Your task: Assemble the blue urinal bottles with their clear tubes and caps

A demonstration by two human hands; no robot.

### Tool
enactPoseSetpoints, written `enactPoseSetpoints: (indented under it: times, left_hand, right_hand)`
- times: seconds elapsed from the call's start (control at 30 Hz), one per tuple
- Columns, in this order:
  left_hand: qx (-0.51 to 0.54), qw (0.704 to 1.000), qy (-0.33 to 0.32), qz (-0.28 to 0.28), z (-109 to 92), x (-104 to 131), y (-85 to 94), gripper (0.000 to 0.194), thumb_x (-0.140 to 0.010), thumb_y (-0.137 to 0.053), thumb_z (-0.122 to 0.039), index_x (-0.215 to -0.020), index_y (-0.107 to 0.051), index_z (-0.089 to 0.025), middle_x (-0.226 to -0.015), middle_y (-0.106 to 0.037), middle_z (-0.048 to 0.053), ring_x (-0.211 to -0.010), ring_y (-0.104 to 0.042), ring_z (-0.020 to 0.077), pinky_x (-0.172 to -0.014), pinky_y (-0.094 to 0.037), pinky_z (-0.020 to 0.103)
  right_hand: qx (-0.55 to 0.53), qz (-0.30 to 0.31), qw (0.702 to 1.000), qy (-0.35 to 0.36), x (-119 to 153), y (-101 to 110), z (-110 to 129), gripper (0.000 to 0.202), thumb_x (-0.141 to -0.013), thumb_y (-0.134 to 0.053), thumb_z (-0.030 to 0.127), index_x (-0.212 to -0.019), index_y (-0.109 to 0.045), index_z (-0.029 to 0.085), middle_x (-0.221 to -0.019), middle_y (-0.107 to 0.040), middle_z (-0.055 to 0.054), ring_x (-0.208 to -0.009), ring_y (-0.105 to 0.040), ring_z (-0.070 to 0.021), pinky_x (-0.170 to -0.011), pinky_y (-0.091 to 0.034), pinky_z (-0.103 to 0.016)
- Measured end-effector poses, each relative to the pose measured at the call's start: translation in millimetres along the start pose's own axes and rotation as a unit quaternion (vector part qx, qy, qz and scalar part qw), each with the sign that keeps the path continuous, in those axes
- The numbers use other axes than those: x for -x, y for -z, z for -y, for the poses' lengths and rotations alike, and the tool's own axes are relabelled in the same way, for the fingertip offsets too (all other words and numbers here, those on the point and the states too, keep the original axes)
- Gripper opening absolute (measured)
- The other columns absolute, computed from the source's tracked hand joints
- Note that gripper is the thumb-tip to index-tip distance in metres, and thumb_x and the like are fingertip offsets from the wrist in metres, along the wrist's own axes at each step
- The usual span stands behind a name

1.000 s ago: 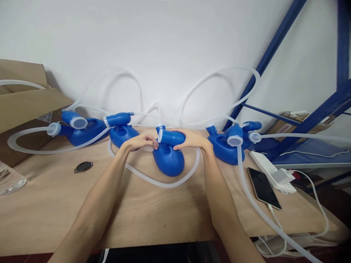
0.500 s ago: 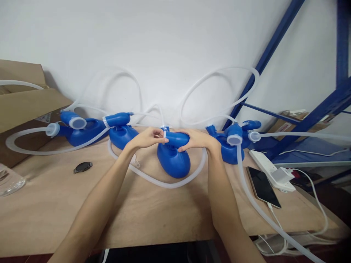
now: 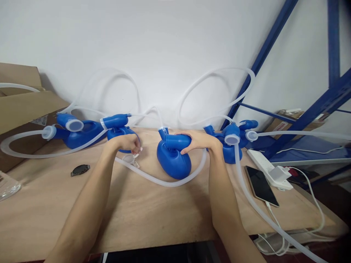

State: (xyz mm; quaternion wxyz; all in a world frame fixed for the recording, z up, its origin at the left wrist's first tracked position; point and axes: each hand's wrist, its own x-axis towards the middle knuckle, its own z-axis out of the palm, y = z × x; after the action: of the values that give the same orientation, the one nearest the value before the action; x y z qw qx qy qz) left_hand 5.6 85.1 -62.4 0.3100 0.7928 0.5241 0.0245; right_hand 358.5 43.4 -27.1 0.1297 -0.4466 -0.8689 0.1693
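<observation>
A blue plastic urinal bottle point(image 3: 175, 162) stands in the middle of the table, and its short blue neck tube point(image 3: 178, 141) lies across the top. My right hand point(image 3: 201, 141) is closed around the right end of this tube. The tube's left end shows bare blue. To the left, my left hand point(image 3: 128, 143) pinches a small white plastic piece just above a clear plastic lid point(image 3: 128, 159) on the table. Whether that piece belongs to the lid is unclear. Behind my left hand is another blue bottle point(image 3: 115, 121), partly covered. A translucent hose point(image 3: 164, 183) loops in front of the middle bottle.
More blue bottles with hoses stand left point(image 3: 82, 135) and right point(image 3: 231, 153). A watch point(image 3: 80, 170), a clear container point(image 3: 8, 186) and a cardboard box point(image 3: 27, 109) are at left. A phone point(image 3: 261, 186), a power strip point(image 3: 263, 164) and a blue metal rack point(image 3: 274, 36) are at right.
My left hand has left the tube's end and moved left, low over the clear lid. The white rim seen at the tube's end is gone. My right hand stays on the tube.
</observation>
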Motion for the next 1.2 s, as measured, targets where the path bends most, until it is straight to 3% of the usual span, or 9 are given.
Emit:
enactPoseSetpoints:
  times: [0.1,0.17,0.27,0.37,0.57,0.7,0.83,1.03,1.2]
  left_hand:
    - [-0.024,0.999,0.04,0.009,8,1,3.4,0.022,-0.054,-0.082,-0.039,-0.06,-0.074,-0.019,-0.066,-0.074,0.01,-0.067,-0.069,0.0295,-0.063,-0.051,0.034]
    - [-0.027,0.999,0.02,-0.017,1,2,2.1,0.035,-0.058,-0.083,-0.047,-0.079,-0.079,-0.019,-0.08,-0.078,0.011,-0.078,-0.071,0.0306,-0.069,-0.053,0.033]
    - [0.041,0.992,-0.093,-0.073,-26,8,-4.5,0.07,-0.07,-0.08,-0.058,-0.129,-0.07,-0.021,-0.109,-0.078,0.01,-0.1,-0.072,0.0291,-0.084,-0.055,0.032]
    - [0.1,0.972,-0.188,-0.097,-56,14,-14.7,0.083,-0.077,-0.078,-0.062,-0.147,-0.054,-0.026,-0.128,-0.071,0.009,-0.111,-0.069,0.0276,-0.092,-0.055,0.033]
    - [0.074,0.955,-0.24,-0.157,-66,4,-24.8,0.066,-0.076,-0.081,-0.06,-0.127,-0.064,-0.021,-0.114,-0.07,0.006,-0.093,-0.068,0.0244,-0.083,-0.054,0.036]
    - [0.135,0.953,-0.227,-0.147,-53,-1,-22.6,0.067,-0.07,-0.087,-0.056,-0.123,-0.064,-0.021,-0.113,-0.069,0.005,-0.092,-0.067,0.023,-0.082,-0.053,0.035]
    - [0.146,0.956,-0.214,-0.14,-51,1,-20.9,0.067,-0.069,-0.088,-0.054,-0.121,-0.064,-0.021,-0.107,-0.07,0.004,-0.093,-0.067,0.0238,-0.081,-0.053,0.035]
    - [0.141,0.957,-0.21,-0.139,-55,3,-20.2,0.067,-0.069,-0.087,-0.056,-0.12,-0.063,-0.02,-0.104,-0.069,0.004,-0.091,-0.067,0.0241,-0.082,-0.053,0.037]
    - [0.146,0.957,-0.214,-0.128,-51,2,-20.3,0.068,-0.069,-0.088,-0.057,-0.12,-0.062,-0.021,-0.107,-0.069,0.004,-0.091,-0.067,0.0231,-0.082,-0.053,0.036]
  right_hand:
    - [-0.008,0.0,1.0,0.002,1,1,3,0.09,-0.066,-0.094,0.045,-0.148,-0.06,0.035,-0.149,-0.064,-0.003,-0.137,-0.06,-0.0359,-0.118,-0.045,-0.049]
    - [-0.019,0.004,1.0,0.013,1,-1,5,0.09,-0.068,-0.093,0.045,-0.15,-0.057,0.035,-0.152,-0.061,-0.003,-0.141,-0.057,-0.0349,-0.121,-0.043,-0.048]
    - [-0.032,-0.005,0.999,0.025,-4,-6,10,0.09,-0.071,-0.09,0.049,-0.152,-0.055,0.035,-0.157,-0.057,-0.003,-0.145,-0.053,-0.034,-0.123,-0.041,-0.048]
    - [-0.033,-0.02,0.999,0.028,-11,-12,18,0.092,-0.071,-0.09,0.052,-0.153,-0.053,0.032,-0.157,-0.057,-0.006,-0.144,-0.053,-0.0342,-0.122,-0.041,-0.049]
    - [-0.078,-0.023,0.997,0.003,-12,-13,22,0.091,-0.071,-0.09,0.056,-0.15,-0.055,0.029,-0.146,-0.065,-0.009,-0.131,-0.063,-0.0325,-0.111,-0.049,-0.046]
    - [-0.187,-0.021,0.979,-0.083,-4,-5,-2,0.064,-0.095,-0.053,0.074,-0.126,-0.07,0.021,-0.115,-0.076,-0.011,-0.096,-0.072,-0.025,-0.081,-0.06,-0.036]
    - [-0.219,-0.001,0.967,-0.131,3,-4,-28,0.066,-0.09,-0.05,0.082,-0.086,-0.069,0.019,-0.081,-0.069,-0.006,-0.068,-0.062,-0.0171,-0.056,-0.051,-0.027]
    - [-0.314,0.023,0.945,-0.089,-3,-13,-36,0.056,-0.091,-0.058,0.073,-0.076,-0.061,0.019,-0.061,-0.052,0.003,-0.05,-0.041,-0.009,-0.044,-0.031,-0.022]
    - [-0.341,0.034,0.938,-0.052,-16,-28,-41,0.057,-0.091,-0.057,0.071,-0.071,-0.062,0.017,-0.059,-0.057,0.0,-0.051,-0.042,-0.0101,-0.047,-0.032,-0.025]
